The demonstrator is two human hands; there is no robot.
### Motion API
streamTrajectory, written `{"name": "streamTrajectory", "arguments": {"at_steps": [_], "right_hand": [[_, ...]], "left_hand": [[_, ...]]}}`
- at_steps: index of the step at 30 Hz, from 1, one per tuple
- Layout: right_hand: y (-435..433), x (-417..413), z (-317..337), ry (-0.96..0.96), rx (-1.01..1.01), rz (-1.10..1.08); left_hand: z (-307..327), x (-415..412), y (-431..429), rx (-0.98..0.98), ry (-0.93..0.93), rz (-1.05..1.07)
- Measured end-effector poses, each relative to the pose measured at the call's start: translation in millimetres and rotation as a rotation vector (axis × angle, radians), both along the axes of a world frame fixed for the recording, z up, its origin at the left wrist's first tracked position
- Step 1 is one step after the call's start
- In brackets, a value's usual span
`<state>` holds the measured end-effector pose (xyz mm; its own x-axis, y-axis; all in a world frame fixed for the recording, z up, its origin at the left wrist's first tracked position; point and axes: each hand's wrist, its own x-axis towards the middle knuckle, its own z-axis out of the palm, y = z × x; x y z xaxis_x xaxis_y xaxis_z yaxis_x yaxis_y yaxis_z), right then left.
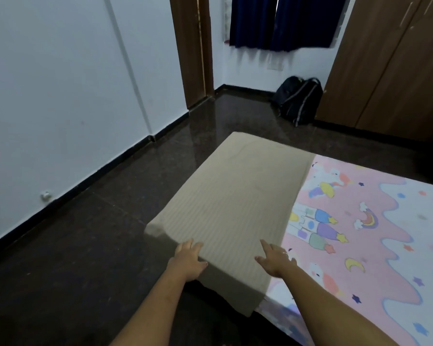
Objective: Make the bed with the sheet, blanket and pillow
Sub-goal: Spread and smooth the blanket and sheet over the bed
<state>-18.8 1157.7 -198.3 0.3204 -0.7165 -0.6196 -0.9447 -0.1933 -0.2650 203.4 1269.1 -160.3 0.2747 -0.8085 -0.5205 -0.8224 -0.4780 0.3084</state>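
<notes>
Beige mattress (235,196), near edge
My left hand (188,259) spreads over it, right hand (276,260) flat, fingers apart; pink sheet (373,233) seems to end alongside; floor (98,245) open leftward.

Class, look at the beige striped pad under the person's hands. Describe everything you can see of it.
The beige striped pad is a flat, thick rectangle covered in finely ribbed fabric, smooth and unwrinkled. It lies along the left edge of the pink cartoon-print sheet, its left side bordering the dark floor. The left hand rests on its near-left edge and the right hand lies flat on top, fingers straight.
</notes>
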Motion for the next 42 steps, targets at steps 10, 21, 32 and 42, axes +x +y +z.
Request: {"name": "streamTrajectory", "arguments": {"at_steps": [10,21,32,42], "right_hand": [[-76.2,175.6,32.4,-0.003,-0.08,0.103],[-103.8,324.1,16.4,0.021,-0.047,-0.222],[-126.0,460.6,10.0,-0.029,-0.005,-0.417],[-238.7,514.8,-26.0,0.012,0.033,-0.677]], "left_hand": [[22.2,139.4,-50.3,0.001,-0.121,-0.056],[18.0,340.7,-117.0,-0.038,-0.137,-0.272],[28.5,482.8,-190.7,-0.035,-0.077,-0.379],[19.5,518.3,-350.3,-0.053,-0.081,-0.697]]}}
